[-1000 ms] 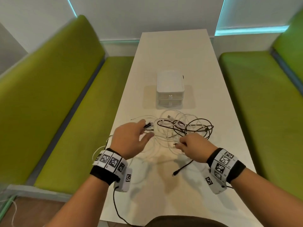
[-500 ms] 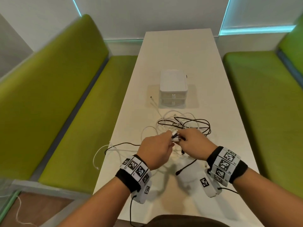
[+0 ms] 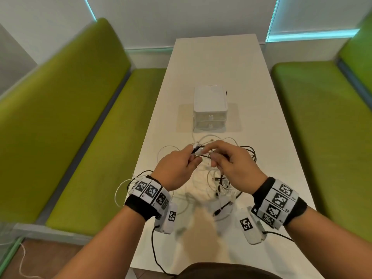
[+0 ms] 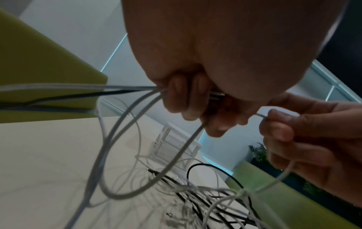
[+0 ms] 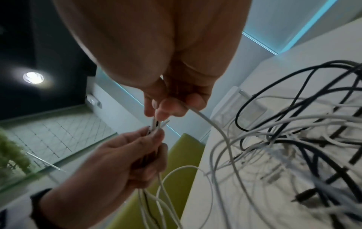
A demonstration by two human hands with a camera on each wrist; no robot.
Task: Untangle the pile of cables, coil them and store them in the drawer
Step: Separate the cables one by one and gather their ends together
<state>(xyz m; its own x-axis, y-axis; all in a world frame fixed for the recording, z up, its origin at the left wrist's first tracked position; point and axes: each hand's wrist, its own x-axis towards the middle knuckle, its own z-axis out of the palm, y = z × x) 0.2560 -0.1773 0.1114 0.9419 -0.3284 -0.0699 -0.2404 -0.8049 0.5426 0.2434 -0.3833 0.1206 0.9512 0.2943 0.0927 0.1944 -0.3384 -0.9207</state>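
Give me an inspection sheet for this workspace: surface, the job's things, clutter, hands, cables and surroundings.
Surface: long white table, bare at the far end.
Job's things: tangled pile of cables, white and black, uncoiled; white drawer unit beyond it, both drawers closed.
Clutter: nothing seen.
Hands: left hand grips a bundle of cable ends; right hand pinches a white cable beside that bundle, both raised above the pile.
Cables: loops trail over the table's left edge; black leads run from the wrist cameras.
Surroundings: green benches on both sides, white wall behind.
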